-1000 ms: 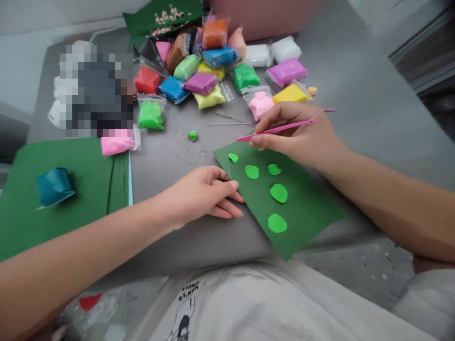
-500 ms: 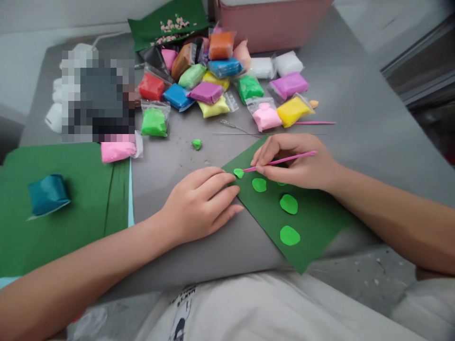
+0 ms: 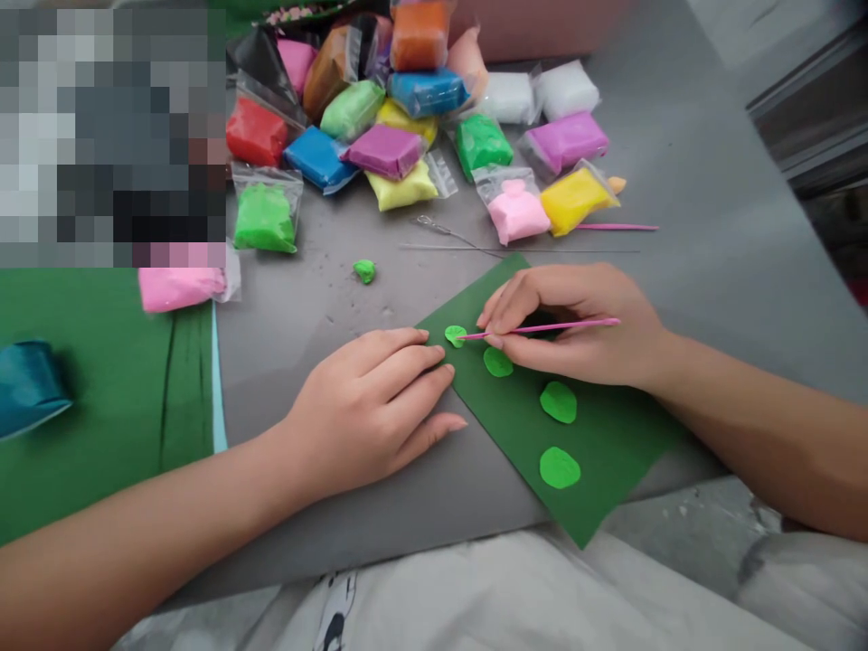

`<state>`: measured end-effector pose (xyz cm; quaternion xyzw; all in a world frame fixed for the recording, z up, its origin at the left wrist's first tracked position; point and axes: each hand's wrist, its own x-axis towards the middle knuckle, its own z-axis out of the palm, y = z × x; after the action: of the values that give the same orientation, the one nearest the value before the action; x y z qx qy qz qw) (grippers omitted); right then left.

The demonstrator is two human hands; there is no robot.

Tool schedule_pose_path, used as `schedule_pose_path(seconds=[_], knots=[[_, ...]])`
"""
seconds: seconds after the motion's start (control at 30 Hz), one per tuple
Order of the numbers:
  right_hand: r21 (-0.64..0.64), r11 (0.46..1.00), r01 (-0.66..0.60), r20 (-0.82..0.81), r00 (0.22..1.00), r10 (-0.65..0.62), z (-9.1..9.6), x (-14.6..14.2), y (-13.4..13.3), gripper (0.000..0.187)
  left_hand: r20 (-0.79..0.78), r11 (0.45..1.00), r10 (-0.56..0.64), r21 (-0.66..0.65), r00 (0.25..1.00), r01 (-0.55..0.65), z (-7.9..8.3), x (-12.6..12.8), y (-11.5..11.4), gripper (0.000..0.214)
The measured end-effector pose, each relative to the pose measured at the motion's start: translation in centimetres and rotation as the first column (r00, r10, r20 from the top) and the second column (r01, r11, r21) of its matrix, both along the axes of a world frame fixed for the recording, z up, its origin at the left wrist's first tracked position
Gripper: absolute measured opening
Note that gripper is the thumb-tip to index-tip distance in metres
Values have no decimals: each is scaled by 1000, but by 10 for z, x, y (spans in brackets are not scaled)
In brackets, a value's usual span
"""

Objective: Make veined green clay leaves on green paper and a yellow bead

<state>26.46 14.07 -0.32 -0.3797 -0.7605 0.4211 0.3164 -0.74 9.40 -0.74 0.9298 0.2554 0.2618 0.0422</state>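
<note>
Four flat green clay pieces [image 3: 560, 467] were in view on a dark green card [image 3: 600, 470], which lay at a slant on the grey bench [image 3: 305, 303] with its nearest corner jutting past the front edge. The right hand [image 3: 580, 316] gripped a slim pink tool [image 3: 556, 326] between thumb and fingers [image 3: 535, 285], pen-fashion. The tool's tip met the uppermost clay piece [image 3: 451, 332] (the smallest of those seen), near the card's left corner. The left hand [image 3: 372, 407] was palm down, its fingers extended and gripping nothing; their tips rested at the card's left edge, while the thumb stopped short of it, over the bench. Beyond the left hand, a small green lump [image 3: 364, 271] stood on the bench, apart from both hands. A wire loop [image 3: 426, 221] and a thin metal rod [image 3: 576, 250] lay crossed near the card's far corner, with a pink stick [image 3: 624, 228] and a yellow packet [image 3: 576, 201] just behind them. A heap of coloured packets [image 3: 386, 149] took up the far part of the bench. To the left, a teal packet [image 3: 27, 384] sat on a larger green sheet [image 3: 115, 398], with a pink packet [image 3: 177, 287] at its far edge. The far left area was blurred into blocks and could not be read.
</note>
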Motion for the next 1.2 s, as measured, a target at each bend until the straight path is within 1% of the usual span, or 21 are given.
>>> schedule_pose_path(seconds=[0.13,0.3,0.37,0.43,0.5,0.57,0.6,0.73,0.93,1.1,1.2], knots=[[18,1000,-11,40,999,10,0,0,0,16,0,1000,-4,-11,1000,4,0,0,-1,31],[92,994,-52,61,997,46,1,1,1,15,-1,1000,-9,-8,1000,9,1,1,-2,33],[99,993,-63,72,996,56,3,1,1,15,-5,1000,-7,-12,1000,7,1,1,-2,32],[91,995,-38,70,997,31,6,1,1,15,-10,1000,-1,-13,1000,1,1,1,-1,31],[97,995,34,76,996,-42,9,2,-2,15,-14,1000,4,-10,1000,-4,1,1,-1,31],[138,987,85,106,989,-100,11,1,-6,15,-13,1000,6,-4,1000,-6,1,1,-1,31],[168,982,84,131,986,-107,12,1,-8,15,-11,1000,6,-1,1000,-6,1,1,-1,31],[248,968,37,205,975,-90,10,-3,-16,15,-2,1000,3,0,1000,-3,1,1,-2,33],[234,972,-26,191,981,-19,8,-5,-19,20,3,1000,2,-2,1000,-2,1,1,-1,34],[234,972,-35,221,975,-18,8,-6,-19,20,-2,1000,12,9,1000,-12,1,1,-1,34],[256,965,-59,231,973,-2,7,-7,-19,21,2,1000,4,1,1000,-4,1,2,-1,34]])
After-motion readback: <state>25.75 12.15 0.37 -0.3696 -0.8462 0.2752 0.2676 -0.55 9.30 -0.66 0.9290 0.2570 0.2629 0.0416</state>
